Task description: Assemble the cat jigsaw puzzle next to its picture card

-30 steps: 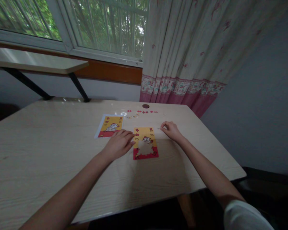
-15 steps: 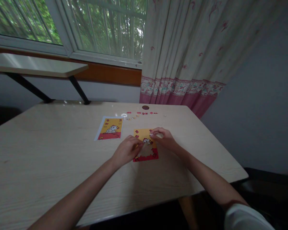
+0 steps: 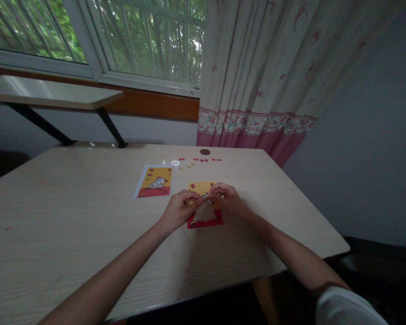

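A partly assembled jigsaw puzzle (image 3: 208, 223) in yellow and red lies on the table, with a gap in its lower middle showing bare wood. Above it, my left hand (image 3: 180, 210) and my right hand (image 3: 230, 199) meet fingertip to fingertip. Between them is a small whitish puzzle piece (image 3: 205, 197), pinched from both sides. My fingers partly cover the piece and the puzzle's middle. To the left lies a printed reference picture (image 3: 155, 183) of a white cartoon animal on yellow and red.
Loose red puzzle pieces (image 3: 206, 160) form a row near the table's back edge, with several yellowish pieces (image 3: 186, 166) in front. A round dark cable hole (image 3: 205, 152) sits behind them. A raised shelf (image 3: 54, 92) stands at the back left, beside a curtain (image 3: 253, 90) and window.
My right hand has moved left and slightly down from the puzzle's upper right edge, and its fingertips now meet my left hand's at the whitish piece. My left hand has shifted only slightly.
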